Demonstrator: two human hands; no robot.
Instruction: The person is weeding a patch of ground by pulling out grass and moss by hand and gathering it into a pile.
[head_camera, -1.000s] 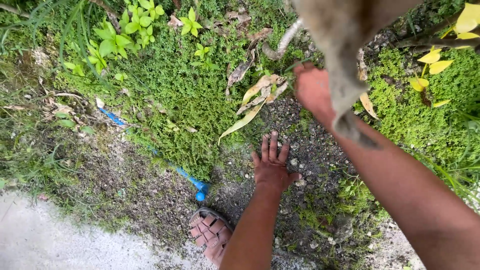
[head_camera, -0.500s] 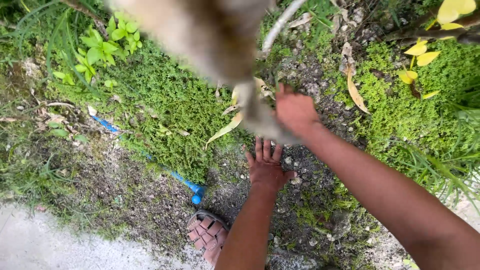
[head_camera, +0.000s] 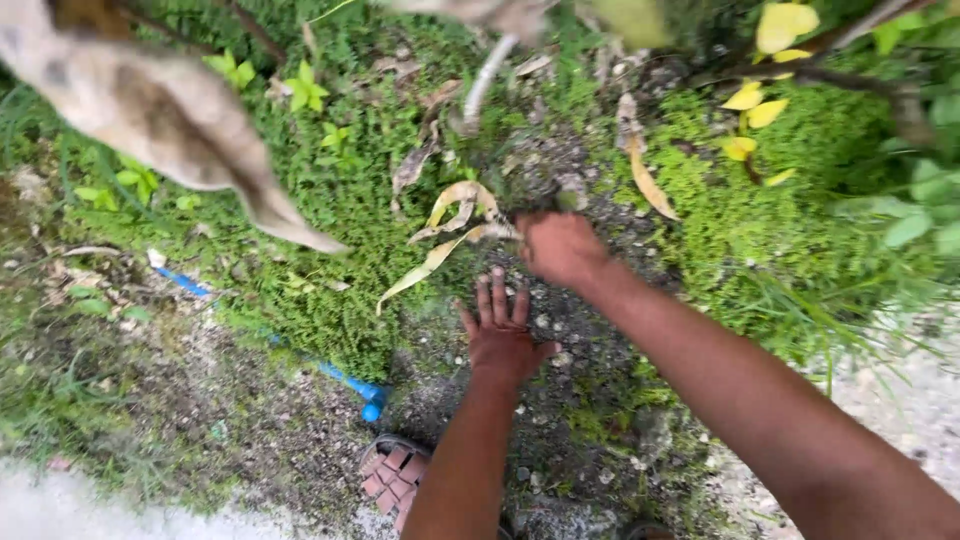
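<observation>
Weeds (head_camera: 540, 185) sit just above bare dirt patch (head_camera: 560, 330). Right hand (head_camera: 560, 247) closed in fist on clump. Left hand (head_camera: 500, 330) flat, open, pressing dirt, holding nothing. Best grip low, near roots.

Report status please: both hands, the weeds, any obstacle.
Left hand flat on bare soil, fingers spread. Right hand closed on weed clump. Dry leaves beside it; blurred cloth hangs upper left.

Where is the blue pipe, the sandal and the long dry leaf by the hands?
blue pipe (head_camera: 352, 383), head view, on its lower stretch near the open end.
sandal (head_camera: 392, 480), head view, on the woven straps.
long dry leaf (head_camera: 420, 270), head view, on the middle of its blade.
</observation>
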